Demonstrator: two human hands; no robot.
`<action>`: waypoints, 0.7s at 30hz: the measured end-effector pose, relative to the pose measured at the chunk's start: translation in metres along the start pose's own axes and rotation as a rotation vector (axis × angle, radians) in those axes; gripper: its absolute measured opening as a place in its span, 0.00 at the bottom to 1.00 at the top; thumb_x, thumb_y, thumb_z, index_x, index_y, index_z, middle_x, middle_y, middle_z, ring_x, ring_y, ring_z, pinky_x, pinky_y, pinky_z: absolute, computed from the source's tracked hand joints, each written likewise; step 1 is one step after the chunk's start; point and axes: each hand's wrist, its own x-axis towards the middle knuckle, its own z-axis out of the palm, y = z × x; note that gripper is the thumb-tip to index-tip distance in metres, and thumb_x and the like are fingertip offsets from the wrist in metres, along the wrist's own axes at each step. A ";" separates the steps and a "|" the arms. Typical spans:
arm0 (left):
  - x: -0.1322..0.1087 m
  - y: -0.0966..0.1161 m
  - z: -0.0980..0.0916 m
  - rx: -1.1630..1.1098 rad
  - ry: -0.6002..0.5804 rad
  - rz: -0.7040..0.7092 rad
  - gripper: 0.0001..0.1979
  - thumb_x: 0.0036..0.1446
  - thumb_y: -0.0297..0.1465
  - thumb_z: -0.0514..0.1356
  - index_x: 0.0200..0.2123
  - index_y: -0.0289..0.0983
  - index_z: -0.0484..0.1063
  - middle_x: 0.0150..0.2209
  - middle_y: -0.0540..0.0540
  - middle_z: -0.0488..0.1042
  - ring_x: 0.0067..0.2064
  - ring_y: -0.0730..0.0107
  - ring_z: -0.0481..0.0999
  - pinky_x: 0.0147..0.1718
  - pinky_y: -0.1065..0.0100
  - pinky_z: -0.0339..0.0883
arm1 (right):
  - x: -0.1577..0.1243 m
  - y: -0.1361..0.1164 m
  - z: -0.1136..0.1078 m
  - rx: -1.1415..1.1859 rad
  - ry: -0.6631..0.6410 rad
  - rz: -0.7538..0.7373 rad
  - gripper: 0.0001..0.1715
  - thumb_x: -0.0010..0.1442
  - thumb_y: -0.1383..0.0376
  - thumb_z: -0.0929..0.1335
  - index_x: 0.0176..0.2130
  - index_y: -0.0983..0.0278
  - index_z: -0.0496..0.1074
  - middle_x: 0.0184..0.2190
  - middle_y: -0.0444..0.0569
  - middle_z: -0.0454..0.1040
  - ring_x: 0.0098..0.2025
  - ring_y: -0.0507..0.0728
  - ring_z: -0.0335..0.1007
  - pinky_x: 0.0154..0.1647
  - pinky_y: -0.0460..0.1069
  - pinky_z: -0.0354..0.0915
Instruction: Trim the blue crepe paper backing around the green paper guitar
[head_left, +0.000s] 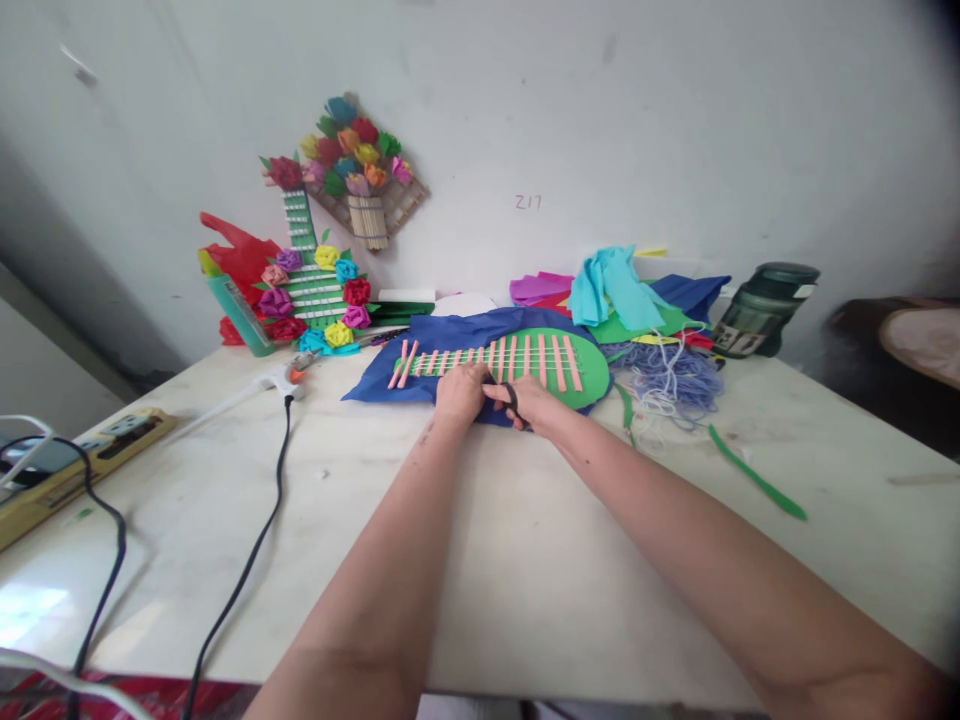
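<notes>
Left hand (460,392) presses flat-knuckled on the neck of a green paper guitar (534,362); whether its fingers pinch anything I cannot tell. Right hand (531,402), just beside it, is curled around dark-handled scissors (512,400), their blades mostly hidden. The guitar, rounded at one end and narrow at the other, lies on a thin, creased blue sheet (466,328) at the table's far side, crossed by flat pink strips (541,362) and fine white strings. Near its round end sits fuzzy, tangled yarn (667,378), with crinkled turquoise paper (616,288) behind. A curved green strip (757,475) lies on the smooth, pale table (525,560). Farther left, a white glue gun (281,378) rests before a ruffled-flower guitar model (315,290).
</notes>
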 end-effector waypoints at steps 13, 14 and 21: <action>0.005 -0.006 0.012 -0.364 0.133 -0.427 0.07 0.54 0.31 0.56 0.31 0.37 0.74 0.31 0.43 0.77 0.35 0.65 0.74 0.34 0.70 0.62 | 0.000 -0.002 0.005 0.048 -0.024 -0.033 0.19 0.52 0.60 0.72 0.20 0.68 0.64 0.07 0.38 0.58 0.08 0.45 0.51 0.07 0.41 0.50; 0.006 -0.008 0.013 -0.434 0.124 -0.415 0.06 0.54 0.30 0.57 0.30 0.36 0.74 0.30 0.44 0.77 0.34 0.67 0.74 0.34 0.70 0.62 | -0.001 -0.001 0.004 0.053 -0.026 -0.028 0.19 0.51 0.59 0.72 0.20 0.68 0.64 0.07 0.39 0.59 0.08 0.45 0.51 0.07 0.41 0.50; 0.004 -0.022 0.014 -0.748 0.050 -0.354 0.03 0.49 0.27 0.59 0.27 0.34 0.73 0.21 0.50 0.72 0.21 0.75 0.67 0.24 0.74 0.61 | 0.002 0.005 0.003 0.062 -0.064 0.021 0.24 0.48 0.51 0.73 0.23 0.68 0.65 0.10 0.40 0.61 0.10 0.46 0.54 0.09 0.42 0.56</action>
